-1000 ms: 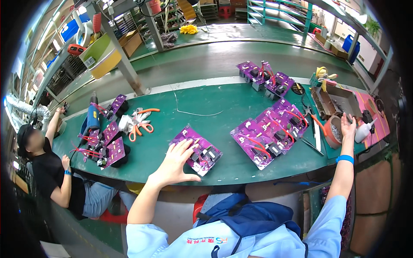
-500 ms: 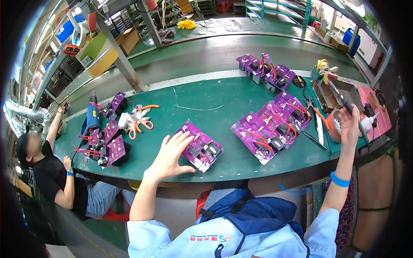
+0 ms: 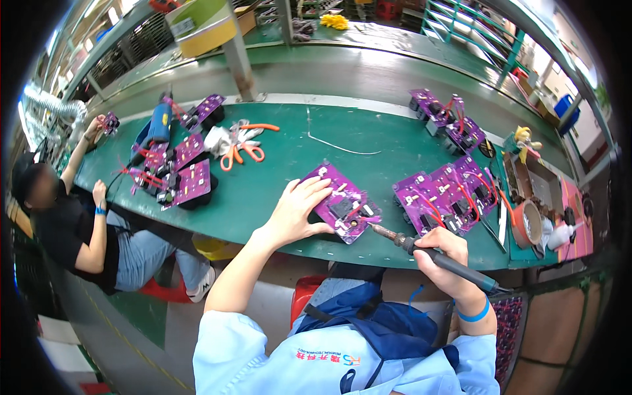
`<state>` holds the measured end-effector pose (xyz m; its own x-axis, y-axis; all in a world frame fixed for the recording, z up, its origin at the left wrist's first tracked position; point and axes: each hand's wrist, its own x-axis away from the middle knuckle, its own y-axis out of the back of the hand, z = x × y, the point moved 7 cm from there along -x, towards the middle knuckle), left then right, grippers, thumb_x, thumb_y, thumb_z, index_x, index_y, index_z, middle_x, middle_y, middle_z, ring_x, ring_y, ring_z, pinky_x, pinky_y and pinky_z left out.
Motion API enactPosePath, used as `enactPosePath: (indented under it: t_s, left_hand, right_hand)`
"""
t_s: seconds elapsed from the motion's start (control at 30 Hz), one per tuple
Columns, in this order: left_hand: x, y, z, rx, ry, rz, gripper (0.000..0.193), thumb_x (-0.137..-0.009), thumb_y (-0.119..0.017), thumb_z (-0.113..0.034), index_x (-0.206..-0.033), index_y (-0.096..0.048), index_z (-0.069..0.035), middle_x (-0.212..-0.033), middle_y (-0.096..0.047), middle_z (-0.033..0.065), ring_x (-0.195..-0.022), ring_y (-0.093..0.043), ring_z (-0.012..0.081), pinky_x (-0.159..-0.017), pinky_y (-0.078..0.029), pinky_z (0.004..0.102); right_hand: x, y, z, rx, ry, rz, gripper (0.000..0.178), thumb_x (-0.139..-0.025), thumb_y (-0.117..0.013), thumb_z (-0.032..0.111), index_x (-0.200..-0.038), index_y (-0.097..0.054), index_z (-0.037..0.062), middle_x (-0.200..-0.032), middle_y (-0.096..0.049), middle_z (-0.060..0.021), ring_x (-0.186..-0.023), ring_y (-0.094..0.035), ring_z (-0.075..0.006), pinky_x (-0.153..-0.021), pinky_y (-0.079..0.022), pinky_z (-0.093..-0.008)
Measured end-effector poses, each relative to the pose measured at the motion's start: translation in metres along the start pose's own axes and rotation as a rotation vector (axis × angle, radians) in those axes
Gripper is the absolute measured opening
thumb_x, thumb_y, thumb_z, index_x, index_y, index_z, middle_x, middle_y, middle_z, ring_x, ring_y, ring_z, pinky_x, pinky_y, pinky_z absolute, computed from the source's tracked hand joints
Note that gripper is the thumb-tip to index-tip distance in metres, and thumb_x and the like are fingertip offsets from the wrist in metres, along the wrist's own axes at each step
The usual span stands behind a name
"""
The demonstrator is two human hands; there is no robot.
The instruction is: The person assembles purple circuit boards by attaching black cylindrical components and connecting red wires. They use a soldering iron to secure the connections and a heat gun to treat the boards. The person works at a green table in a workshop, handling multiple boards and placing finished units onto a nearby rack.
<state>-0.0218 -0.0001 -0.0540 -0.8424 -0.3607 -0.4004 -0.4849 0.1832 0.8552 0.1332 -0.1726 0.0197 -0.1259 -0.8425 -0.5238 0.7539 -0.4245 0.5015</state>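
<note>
A purple circuit board point(image 3: 345, 204) lies near the front edge of the green bench point(image 3: 283, 164). My left hand point(image 3: 296, 210) rests flat on the board's left side, fingers spread. My right hand point(image 3: 441, 253) grips a soldering iron point(image 3: 431, 253) by its dark handle. The iron's metal tip points left and sits just off the board's lower right corner.
A row of purple boards point(image 3: 451, 194) lies to the right, more at the far right point(image 3: 447, 118) and left point(image 3: 178, 168). Orange-handled scissors point(image 3: 240, 148) and a blue tool point(image 3: 158, 125) are on the left. A tape roll point(image 3: 526, 224) sits by the right edge. A seated person point(image 3: 72, 210) works at the left end.
My right hand came down from the tray at the far right, now holding the soldering iron near the board. My left hand stayed on the board.
</note>
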Motion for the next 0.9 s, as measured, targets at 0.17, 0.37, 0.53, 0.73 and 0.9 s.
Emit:
enactPosePath:
  t_s: [0.17,0.37,0.53,0.73,0.9]
  left_hand:
    - [0.004,-0.002,0.003,0.020,0.003,-0.021,0.069,-0.061,-0.071,-0.040,-0.114,-0.047,-0.004,-0.122,-0.044,0.0113,-0.118,-0.037,0.0267,-0.097,-0.025,0.0461]
    - [0.004,0.000,0.003,0.051,-0.009,-0.033,0.068,-0.059,-0.072,-0.039,-0.114,-0.048,-0.007,-0.123,-0.044,0.0090,-0.117,-0.038,0.0259,-0.097,-0.026,0.0478]
    - [0.005,0.001,0.003,0.064,-0.010,-0.040,0.066,-0.060,-0.072,-0.039,-0.113,-0.049,-0.007,-0.123,-0.045,0.0086,-0.117,-0.038,0.0255,-0.097,-0.025,0.0478]
    - [0.005,0.001,0.004,0.072,-0.001,-0.043,0.065,-0.060,-0.072,-0.038,-0.112,-0.049,-0.007,-0.122,-0.045,0.0079,-0.117,-0.038,0.0252,-0.098,-0.026,0.0475]
    - [0.005,-0.001,0.005,0.076,0.003,-0.046,0.064,-0.060,-0.072,-0.037,-0.112,-0.050,-0.007,-0.122,-0.045,0.0077,-0.117,-0.038,0.0251,-0.097,-0.026,0.0472]
  right_hand:
    - [-0.008,-0.015,-0.009,0.025,-0.033,0.056,0.015,-0.064,-0.064,0.001,-0.076,-0.057,-0.0015,-0.067,-0.058,-0.0114,-0.057,-0.056,-0.0195,-0.052,-0.044,-0.0267]
    - [-0.018,-0.027,0.006,0.122,0.100,0.136,0.015,-0.064,-0.066,0.002,-0.075,-0.058,-0.0012,-0.066,-0.055,-0.0108,-0.055,-0.055,-0.0204,-0.050,-0.044,-0.0275]
    - [-0.025,-0.031,0.012,0.199,0.107,0.216,0.014,-0.063,-0.066,0.002,-0.074,-0.057,-0.0008,-0.063,-0.052,-0.0094,-0.053,-0.053,-0.0202,-0.047,-0.042,-0.0286]
    - [-0.028,-0.033,0.018,0.243,0.100,0.296,0.015,-0.062,-0.066,0.002,-0.073,-0.056,-0.0018,-0.065,-0.054,-0.0111,-0.056,-0.055,-0.0217,-0.050,-0.043,-0.0290]
    - [-0.026,-0.034,0.021,0.257,0.111,0.308,0.016,-0.061,-0.066,0.002,-0.075,-0.057,-0.0013,-0.065,-0.053,-0.0106,-0.056,-0.054,-0.0220,-0.050,-0.043,-0.0292]
